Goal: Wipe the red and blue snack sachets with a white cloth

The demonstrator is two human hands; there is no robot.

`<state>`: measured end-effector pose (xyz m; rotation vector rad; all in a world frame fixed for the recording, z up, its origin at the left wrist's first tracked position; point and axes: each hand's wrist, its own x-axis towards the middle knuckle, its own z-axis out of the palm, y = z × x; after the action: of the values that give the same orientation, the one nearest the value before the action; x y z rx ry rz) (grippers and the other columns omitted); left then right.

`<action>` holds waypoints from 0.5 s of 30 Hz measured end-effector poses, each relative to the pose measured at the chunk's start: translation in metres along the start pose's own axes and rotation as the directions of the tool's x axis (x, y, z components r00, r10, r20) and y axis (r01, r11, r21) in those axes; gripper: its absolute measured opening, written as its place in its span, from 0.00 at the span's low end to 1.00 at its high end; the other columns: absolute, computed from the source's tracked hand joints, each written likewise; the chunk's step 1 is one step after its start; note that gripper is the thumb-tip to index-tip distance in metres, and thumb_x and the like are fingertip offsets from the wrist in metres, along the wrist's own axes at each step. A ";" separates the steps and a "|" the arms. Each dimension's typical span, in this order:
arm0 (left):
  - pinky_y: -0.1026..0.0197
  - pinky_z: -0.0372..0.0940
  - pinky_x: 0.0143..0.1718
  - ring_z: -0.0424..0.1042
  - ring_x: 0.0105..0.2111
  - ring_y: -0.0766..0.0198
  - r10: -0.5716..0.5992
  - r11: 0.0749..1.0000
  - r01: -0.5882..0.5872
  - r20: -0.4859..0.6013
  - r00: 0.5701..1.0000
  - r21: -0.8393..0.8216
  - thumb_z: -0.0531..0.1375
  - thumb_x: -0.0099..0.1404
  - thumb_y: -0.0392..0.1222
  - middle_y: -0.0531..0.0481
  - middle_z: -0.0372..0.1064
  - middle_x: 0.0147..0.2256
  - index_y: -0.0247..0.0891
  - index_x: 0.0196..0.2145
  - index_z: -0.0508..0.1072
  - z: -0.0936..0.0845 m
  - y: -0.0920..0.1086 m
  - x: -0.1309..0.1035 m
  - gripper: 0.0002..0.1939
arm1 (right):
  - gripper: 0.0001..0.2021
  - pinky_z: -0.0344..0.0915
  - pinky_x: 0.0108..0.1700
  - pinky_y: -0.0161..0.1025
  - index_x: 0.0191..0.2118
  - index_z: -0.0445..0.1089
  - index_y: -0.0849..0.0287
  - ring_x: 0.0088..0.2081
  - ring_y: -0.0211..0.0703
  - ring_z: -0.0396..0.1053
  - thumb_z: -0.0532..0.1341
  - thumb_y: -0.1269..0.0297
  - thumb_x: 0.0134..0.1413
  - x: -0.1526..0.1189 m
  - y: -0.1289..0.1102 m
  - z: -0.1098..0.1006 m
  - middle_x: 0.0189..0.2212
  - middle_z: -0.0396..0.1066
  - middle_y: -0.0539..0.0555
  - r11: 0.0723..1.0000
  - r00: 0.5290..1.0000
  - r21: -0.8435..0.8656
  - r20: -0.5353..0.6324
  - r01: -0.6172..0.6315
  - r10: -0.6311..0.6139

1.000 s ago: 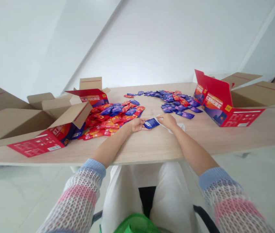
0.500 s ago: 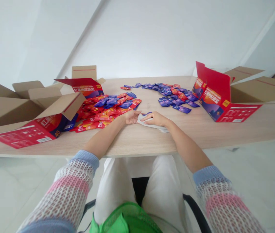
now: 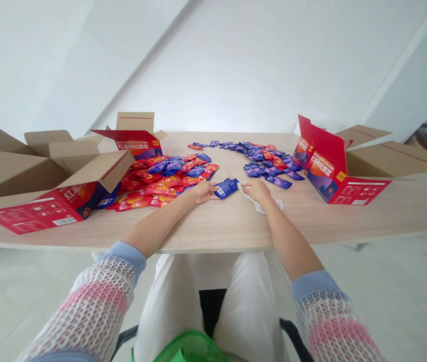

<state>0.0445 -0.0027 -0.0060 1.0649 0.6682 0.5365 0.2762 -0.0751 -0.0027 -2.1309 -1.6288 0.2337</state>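
Between the two hands lies a blue sachet (image 3: 227,188), its left end pinched by my left hand (image 3: 203,192). My right hand (image 3: 256,191) is closed on a white cloth (image 3: 251,199), which trails down to the right beside the sachet. Red and blue sachets (image 3: 161,182) are heaped to the left of my left hand. Beyond my right hand is a looser spread of mostly blue sachets (image 3: 270,163), with a few red ones among them.
Open cartons stand on the table (image 3: 213,234): a large one (image 3: 36,213) at the left, a smaller one (image 3: 138,143) behind the heap, and red ones (image 3: 328,173) at the right. A white wall (image 3: 236,65) rises behind.
The white cloth has moved right with my right hand, off the blue sachet, which now shows in full. The view has tilted slightly.
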 end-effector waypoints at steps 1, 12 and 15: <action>0.57 0.70 0.42 0.76 0.34 0.60 0.030 1.000 -0.030 -0.034 0.999 0.008 0.54 0.61 0.25 0.40 0.76 0.35 0.26 0.44 0.73 0.002 -0.002 -0.001 0.14 | 0.16 0.64 0.43 0.38 0.45 0.76 0.47 0.43 0.49 0.72 0.62 0.56 0.49 -0.001 0.000 0.000 0.41 0.76 0.55 1.000 1.000 -0.011 -0.013 -0.016 0.016; 0.58 0.65 0.50 0.63 0.57 0.53 0.707 0.528 -0.395 -0.131 0.695 0.752 0.58 0.57 0.31 0.51 0.71 0.49 0.44 0.50 0.74 -0.003 0.024 -0.036 0.22 | 0.15 0.65 0.46 0.41 0.46 0.75 0.46 0.47 0.50 0.71 0.59 0.57 0.53 -0.008 -0.005 0.000 0.44 0.75 0.56 0.995 0.997 -0.097 -0.073 0.005 -0.012; 0.55 0.59 0.57 0.53 0.63 0.55 0.815 0.292 -0.342 -0.045 0.578 0.893 0.56 0.59 0.32 0.51 0.64 0.56 0.46 0.51 0.73 -0.018 0.051 -0.061 0.22 | 0.15 0.65 0.45 0.41 0.46 0.75 0.46 0.46 0.50 0.71 0.58 0.58 0.53 -0.010 -0.005 -0.001 0.44 0.75 0.56 0.994 0.997 -0.107 -0.069 0.007 -0.014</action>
<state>-0.0142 -0.0137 0.0490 2.1983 1.0160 1.3175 0.2692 -0.0837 -0.0011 -2.1825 -1.6455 0.0691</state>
